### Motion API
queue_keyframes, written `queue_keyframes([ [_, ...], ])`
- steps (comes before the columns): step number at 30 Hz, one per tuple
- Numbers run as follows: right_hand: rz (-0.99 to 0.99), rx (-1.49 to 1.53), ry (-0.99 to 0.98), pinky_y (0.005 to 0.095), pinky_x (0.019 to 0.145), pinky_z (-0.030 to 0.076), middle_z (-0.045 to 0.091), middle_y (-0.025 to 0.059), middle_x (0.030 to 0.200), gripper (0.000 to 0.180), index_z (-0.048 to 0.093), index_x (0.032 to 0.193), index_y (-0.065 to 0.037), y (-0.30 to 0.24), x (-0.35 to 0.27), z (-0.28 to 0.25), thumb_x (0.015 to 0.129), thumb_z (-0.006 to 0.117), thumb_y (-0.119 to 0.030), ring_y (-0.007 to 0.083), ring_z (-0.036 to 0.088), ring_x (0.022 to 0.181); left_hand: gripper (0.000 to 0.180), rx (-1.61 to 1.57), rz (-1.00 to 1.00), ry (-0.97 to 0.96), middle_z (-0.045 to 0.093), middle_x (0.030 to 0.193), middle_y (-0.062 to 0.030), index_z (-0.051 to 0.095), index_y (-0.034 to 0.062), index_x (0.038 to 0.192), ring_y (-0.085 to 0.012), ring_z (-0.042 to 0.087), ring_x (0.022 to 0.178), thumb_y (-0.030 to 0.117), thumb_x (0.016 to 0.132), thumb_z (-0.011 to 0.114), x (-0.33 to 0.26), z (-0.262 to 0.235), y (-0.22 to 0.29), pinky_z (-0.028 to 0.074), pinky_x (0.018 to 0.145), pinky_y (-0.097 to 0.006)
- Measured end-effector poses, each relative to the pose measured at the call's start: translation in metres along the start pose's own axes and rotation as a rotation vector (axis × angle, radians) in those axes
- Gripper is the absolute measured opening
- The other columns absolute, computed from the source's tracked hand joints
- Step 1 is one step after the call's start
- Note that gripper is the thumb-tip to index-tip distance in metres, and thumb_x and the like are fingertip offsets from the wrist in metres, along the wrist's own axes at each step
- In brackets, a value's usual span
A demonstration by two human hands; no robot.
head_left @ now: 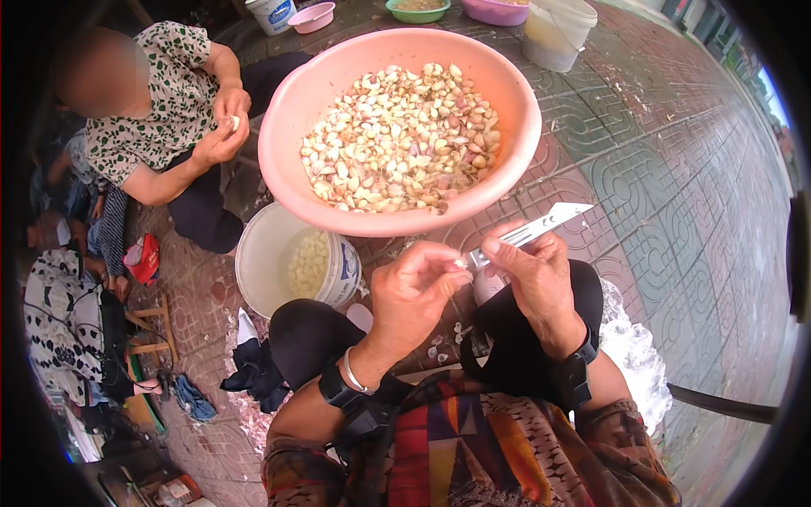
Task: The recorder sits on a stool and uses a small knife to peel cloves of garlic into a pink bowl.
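Observation:
In my right hand [532, 275] is a slim silver knife [532, 228] with slots along its body. Its pointed end slants up and to the right, away from my left hand. My left hand [414, 287] pinches a small pale garlic clove [461, 263], close against the knife's near end. Just beyond both hands stands a large pink basin [283, 160] heaped with unpeeled-looking garlic cloves [397, 135]. A white bucket [253, 262] left of my knees holds peeled cloves [308, 266].
Across on the left, a person [160, 101] works a clove in both hands. Farther back are a pale bucket [557, 34], a green basin [418, 13] and a small pink basin [311, 17]. Garlic skins [435, 346] litter the paving; a wooden stool [152, 329] stands left.

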State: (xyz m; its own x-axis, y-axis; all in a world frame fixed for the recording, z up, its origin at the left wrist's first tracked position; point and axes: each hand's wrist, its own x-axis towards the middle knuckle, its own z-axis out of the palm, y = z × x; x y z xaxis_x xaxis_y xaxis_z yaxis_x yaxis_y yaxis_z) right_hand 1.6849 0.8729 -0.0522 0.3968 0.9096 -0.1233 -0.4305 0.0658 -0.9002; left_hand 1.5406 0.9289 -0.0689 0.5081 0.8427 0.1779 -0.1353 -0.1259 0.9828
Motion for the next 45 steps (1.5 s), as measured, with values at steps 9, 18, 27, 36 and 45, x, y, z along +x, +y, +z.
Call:
queue_keyframes([
  [9,-0.193,-0.204,-0.008,0.0171,0.054,0.042,0.06,0.0013,0.071,0.013,0.059,0.088,0.001,-0.001,-0.005,-0.006,0.076,0.064,-0.002,0.0043,0.053,0.062,0.02,-0.29,-0.102,-0.085,0.062,0.086,-0.0072,0.057,-0.0011,0.1,-0.0092,0.056,0.073,0.005,0.08,0.059,0.007,-0.015,0.003,0.046,0.062,-0.022],
  [18,-0.21,-0.195,-0.116,0.0186,0.059,0.044,0.061,0.0025,0.078,0.017,0.06,0.089,0.001,0.0,-0.01,0.002,0.076,0.066,-0.007,0.0049,0.054,0.068,0.027,0.22,-0.019,-0.159,0.059,0.098,-0.0133,0.052,-0.0015,0.11,-0.0183,0.057,0.074,0.006,0.083,0.051,-0.002,-0.007,0.003,0.046,0.067,-0.028],
  [27,-0.013,-0.23,-0.105,0.0171,0.048,0.037,0.058,0.0008,0.061,0.009,0.062,0.078,-0.001,-0.004,0.005,-0.012,0.075,0.065,-0.008,0.0041,0.05,0.055,0.031,0.399,0.254,-0.326,0.056,0.089,-0.0087,0.048,-0.002,0.116,-0.0127,0.052,0.066,0.009,0.088,0.046,0.006,-0.008,-0.002,0.045,0.061,-0.022],
  [36,-0.157,-0.379,0.069,0.0205,0.051,0.037,0.056,0.0028,0.062,0.008,0.059,0.073,0.001,0.001,-0.005,-0.006,0.07,0.064,-0.005,0.0091,0.049,0.055,0.019,-0.401,-0.348,-0.228,0.056,0.078,-0.003,0.049,0.0019,0.105,-0.004,0.046,0.059,0.011,0.088,0.047,0.003,-0.006,-0.012,0.037,0.049,-0.016],
  [45,-0.158,-0.494,-0.102,0.0211,0.054,0.039,0.057,0.0058,0.068,0.008,0.057,0.075,0.001,0.005,-0.013,-0.014,0.07,0.061,-0.003,0.0108,0.05,0.056,0.015,-0.571,-0.132,0.03,0.055,0.083,-0.0023,0.047,0.0035,0.101,-0.0035,0.044,0.061,0.01,0.088,0.047,0.002,-0.009,-0.014,0.038,0.052,-0.016],
])
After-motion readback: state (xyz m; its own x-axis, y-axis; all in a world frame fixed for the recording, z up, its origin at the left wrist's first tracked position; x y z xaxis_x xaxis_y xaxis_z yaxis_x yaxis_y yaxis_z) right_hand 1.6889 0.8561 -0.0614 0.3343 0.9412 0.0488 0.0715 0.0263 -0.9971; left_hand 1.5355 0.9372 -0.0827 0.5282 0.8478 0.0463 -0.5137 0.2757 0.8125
